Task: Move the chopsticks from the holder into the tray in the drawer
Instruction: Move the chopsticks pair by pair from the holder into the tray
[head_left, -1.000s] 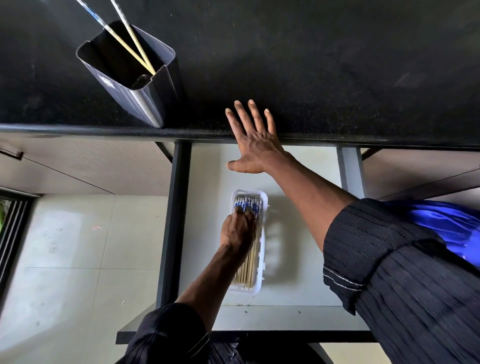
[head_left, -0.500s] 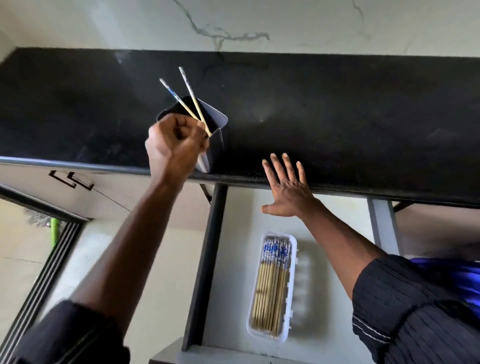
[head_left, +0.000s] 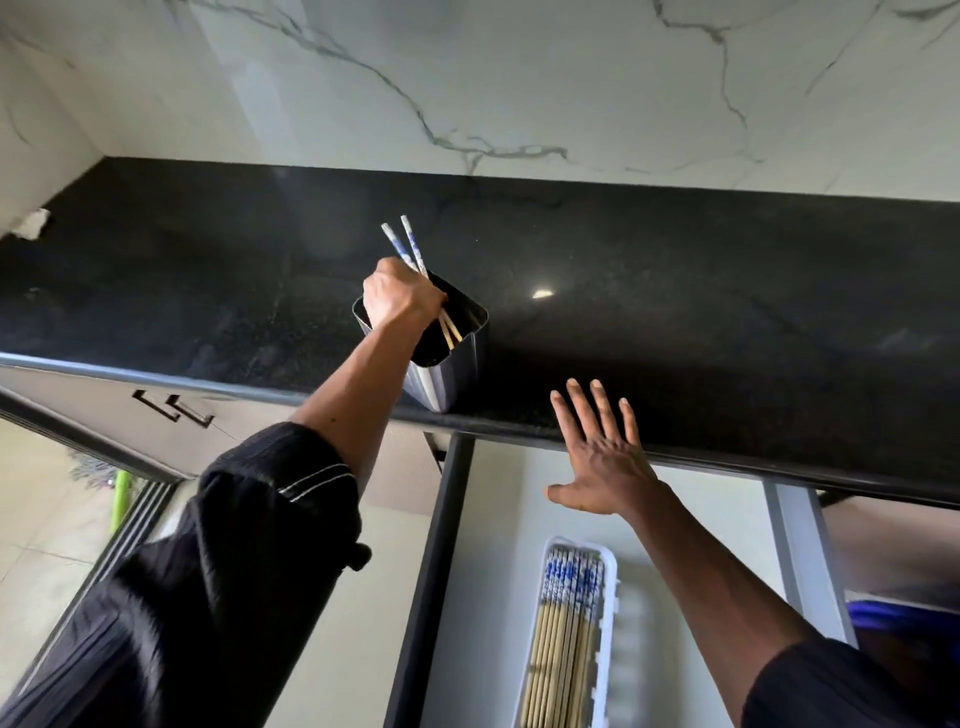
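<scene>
Left hand (head_left: 400, 299) pinches chopsticks (head_left: 410, 244) in holder (head_left: 457, 374); right hand (head_left: 605, 462) spread on countertop (head_left: 727, 312).

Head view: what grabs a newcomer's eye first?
The left hand closed around two blue-patterned chopsticks in the dark holder at the black counter's front edge. Next, the right hand spread flat on that edge, above the open drawer's white tray packed with matching chopsticks.

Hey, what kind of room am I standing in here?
Most likely a home kitchen: a polished black stone countertop under a white marble-veined wall, and an open drawer holding a white plastic tray of wooden chopsticks.
</scene>
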